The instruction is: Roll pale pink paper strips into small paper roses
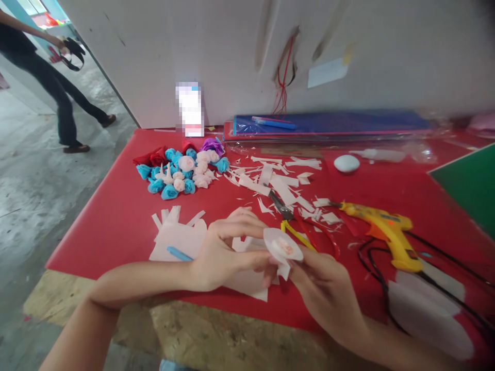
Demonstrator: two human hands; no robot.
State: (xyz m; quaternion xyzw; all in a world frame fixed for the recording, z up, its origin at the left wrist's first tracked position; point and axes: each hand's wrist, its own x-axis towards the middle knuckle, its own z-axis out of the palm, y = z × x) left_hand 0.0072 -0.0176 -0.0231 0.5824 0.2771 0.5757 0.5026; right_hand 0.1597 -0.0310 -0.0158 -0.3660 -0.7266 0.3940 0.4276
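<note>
Between both hands is a pale pink paper flower (284, 246), its rolled centre ringed by a wide outer petal. My left hand (228, 247) pinches it from the left with thumb and fingertips. From below and the right, my right hand (328, 288) grips its base, where a small paper tail hangs down. Under the left hand lie pale pink paper sheets (176, 237) and a light blue pen (179, 253). Just beyond the flower rest scissors (281, 206) with dark blades and pliers-like yellow and red handles, partly hidden by the hands.
Finished blue, pink, red and purple paper flowers (170, 190) sit at the back left. Paper scraps (284, 188) are scattered mid-table. A yellow glue gun (386, 226) with a black cord lies right. A phone (191, 109) leans on the wall. A person (50, 87) stands far left.
</note>
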